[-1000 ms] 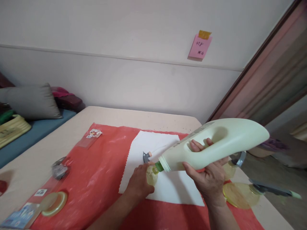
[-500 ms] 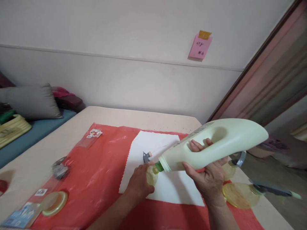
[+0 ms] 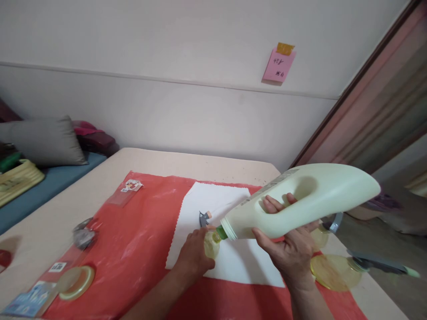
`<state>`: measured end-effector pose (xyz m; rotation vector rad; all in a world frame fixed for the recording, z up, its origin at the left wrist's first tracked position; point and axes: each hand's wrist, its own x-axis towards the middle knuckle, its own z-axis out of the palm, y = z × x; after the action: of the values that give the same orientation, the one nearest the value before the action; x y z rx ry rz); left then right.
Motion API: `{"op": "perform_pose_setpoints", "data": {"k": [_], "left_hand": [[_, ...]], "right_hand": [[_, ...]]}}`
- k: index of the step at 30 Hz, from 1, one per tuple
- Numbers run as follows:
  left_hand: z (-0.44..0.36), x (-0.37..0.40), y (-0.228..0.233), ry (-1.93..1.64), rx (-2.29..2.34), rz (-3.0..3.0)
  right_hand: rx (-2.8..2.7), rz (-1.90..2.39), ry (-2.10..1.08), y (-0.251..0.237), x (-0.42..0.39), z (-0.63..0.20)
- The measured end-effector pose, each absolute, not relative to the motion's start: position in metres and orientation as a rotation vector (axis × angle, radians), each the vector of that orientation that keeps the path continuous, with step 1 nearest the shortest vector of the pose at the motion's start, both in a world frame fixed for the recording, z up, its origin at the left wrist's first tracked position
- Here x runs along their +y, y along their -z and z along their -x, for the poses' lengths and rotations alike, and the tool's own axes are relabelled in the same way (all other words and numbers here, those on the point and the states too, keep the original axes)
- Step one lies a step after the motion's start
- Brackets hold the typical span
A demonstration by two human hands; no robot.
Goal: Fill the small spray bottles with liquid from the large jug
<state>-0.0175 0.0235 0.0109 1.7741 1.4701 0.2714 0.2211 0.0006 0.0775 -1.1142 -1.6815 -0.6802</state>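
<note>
My right hand (image 3: 287, 242) grips the handle of a large pale green jug (image 3: 310, 198), tipped on its side with its green spout (image 3: 220, 232) pointing left and down. The spout meets the mouth of a small clear yellowish bottle (image 3: 211, 244), which my left hand (image 3: 193, 255) holds on a white cloth (image 3: 216, 209). The cloth lies on a red plastic sheet (image 3: 140, 235) that covers the table (image 3: 167, 160). A small grey trigger part (image 3: 203, 218) lies on the cloth just behind the small bottle.
Yellowish spray bottles with grey nozzles (image 3: 336, 271) lie at the table's right edge. A round yellowish lid (image 3: 75, 282), small packets (image 3: 30, 300) and a crumpled grey item (image 3: 82, 235) lie at the left. A grey pillow (image 3: 43, 140) sits on a blue bed. A pink note (image 3: 278, 64) hangs on the wall.
The jug's rear end has shifted slightly to the right and up. Both hands and the small bottle stay in place.
</note>
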Motion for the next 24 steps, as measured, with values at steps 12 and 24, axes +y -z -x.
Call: {"op": "perform_pose_setpoints", "data": {"k": [12,24], "left_hand": [[0.018,0.0254,-0.0031,-0.253,1.476,-1.819],[0.0171,0.0254,-0.0023,-0.217,1.497,-1.834]], "right_hand": [[-1.689,1.075,0.703,-0.085,-0.0007,-0.2172],[-1.697,1.055,0.726,-0.0867,-0.0022,-0.2141]]}}
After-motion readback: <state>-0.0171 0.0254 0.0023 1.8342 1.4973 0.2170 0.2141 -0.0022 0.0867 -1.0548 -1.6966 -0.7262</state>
